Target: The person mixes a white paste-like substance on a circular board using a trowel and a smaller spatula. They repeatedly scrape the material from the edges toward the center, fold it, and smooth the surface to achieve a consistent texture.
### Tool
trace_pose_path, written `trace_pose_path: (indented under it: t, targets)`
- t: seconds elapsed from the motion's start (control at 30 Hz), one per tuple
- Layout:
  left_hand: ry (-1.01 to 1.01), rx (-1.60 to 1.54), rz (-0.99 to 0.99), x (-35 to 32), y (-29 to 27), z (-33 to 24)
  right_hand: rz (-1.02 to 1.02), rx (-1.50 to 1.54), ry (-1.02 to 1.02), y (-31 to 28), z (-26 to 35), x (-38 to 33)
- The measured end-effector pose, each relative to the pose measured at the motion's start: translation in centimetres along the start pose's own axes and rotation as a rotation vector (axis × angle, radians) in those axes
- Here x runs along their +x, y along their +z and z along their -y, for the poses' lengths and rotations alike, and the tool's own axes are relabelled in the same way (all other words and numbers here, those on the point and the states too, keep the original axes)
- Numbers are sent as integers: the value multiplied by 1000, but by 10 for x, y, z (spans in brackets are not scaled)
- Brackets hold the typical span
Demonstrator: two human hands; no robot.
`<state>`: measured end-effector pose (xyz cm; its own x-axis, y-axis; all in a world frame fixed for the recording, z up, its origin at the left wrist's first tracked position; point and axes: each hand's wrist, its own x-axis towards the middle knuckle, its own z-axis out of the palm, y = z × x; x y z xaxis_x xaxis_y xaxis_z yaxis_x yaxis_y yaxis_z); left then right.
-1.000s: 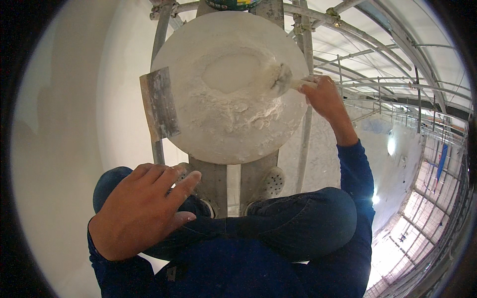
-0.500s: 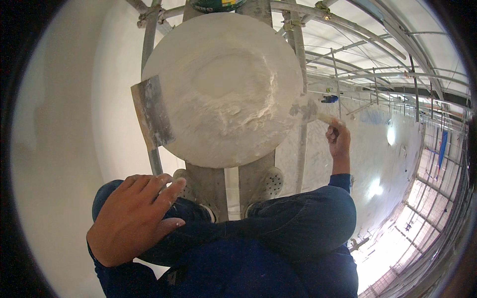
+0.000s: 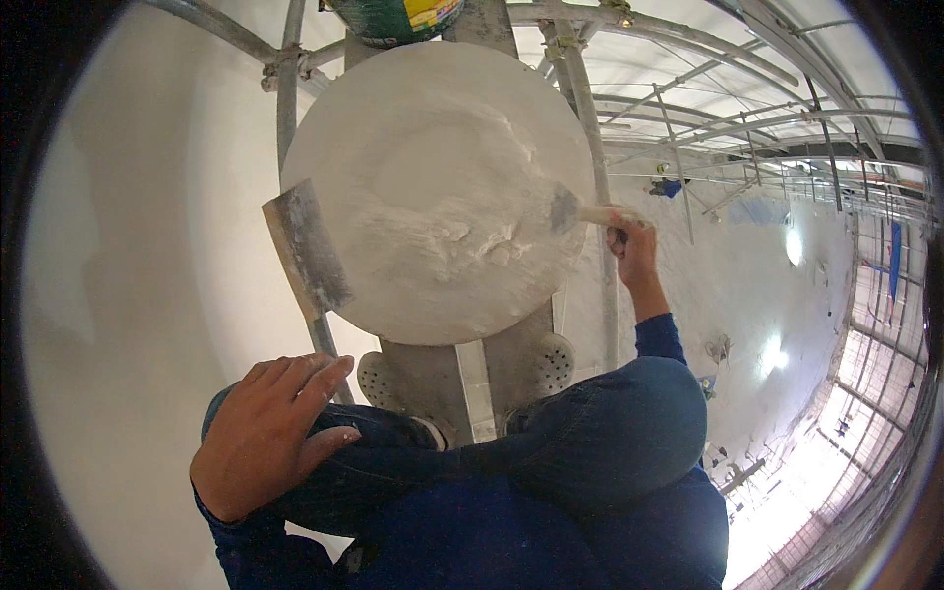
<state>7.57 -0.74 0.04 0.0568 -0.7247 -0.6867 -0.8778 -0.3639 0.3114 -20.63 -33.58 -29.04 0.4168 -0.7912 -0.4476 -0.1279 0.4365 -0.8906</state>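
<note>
At board's right edge, our right hand point(image 3: 629, 246) fisted round putty knife point(image 3: 568, 209) handle, blade in wet plaster point(image 3: 442, 226): soft, heavy, sticky. Left hand point(image 3: 265, 433) spread flat on knee.

One round board point(image 3: 393, 118) heaped with one mound of white plaster point(image 3: 442, 226) sits on the scaffold planks, with one wide flat trowel point(image 3: 307, 251) lying across its left edge and one narrow putty knife point(image 3: 568, 209) at its right. Two hands show, a left hand point(image 3: 264, 433) and a right hand point(image 3: 631, 246), along with two perforated shoes point(image 3: 551, 362) and one green bucket point(image 3: 398, 18) at the top.
</note>
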Motion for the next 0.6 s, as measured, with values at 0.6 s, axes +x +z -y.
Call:
trace_pose_path:
  t: [0.6]
  targets:
    - [103,-4,-71,-3,-5,0,128,-246,57,34,148,67]
